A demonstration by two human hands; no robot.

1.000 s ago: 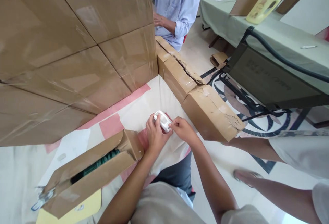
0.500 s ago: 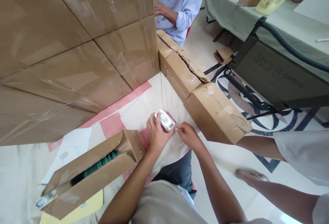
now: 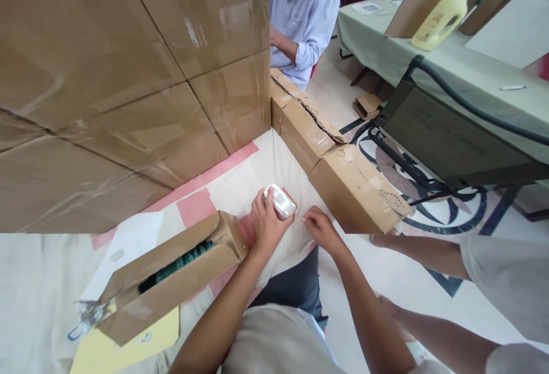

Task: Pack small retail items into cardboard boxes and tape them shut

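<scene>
My left hand (image 3: 268,219) is wrapped round a small white device (image 3: 281,201) with a grey panel on top, over the cloth-covered table (image 3: 274,156). A little to the right, my right hand (image 3: 319,226) is closed, its thumb and index finger pinched together, apart from the device. Whether anything tiny is between those fingertips cannot be made out. Left of my left hand, a long open cardboard box (image 3: 180,282) with dark green things (image 3: 182,262) inside lies on the table.
A tall taped cardboard wall (image 3: 141,99) stands at the left and back. A long carton (image 3: 338,162) edges the right side. Beyond are a dark chair (image 3: 458,134), a yellow bottle (image 3: 441,16) and a person in a blue shirt (image 3: 304,14). Another person's arm (image 3: 424,254) reaches in at right.
My right hand has moved slightly right, away from the device. My left hand still holds the device. The camera view has shifted a little.
</scene>
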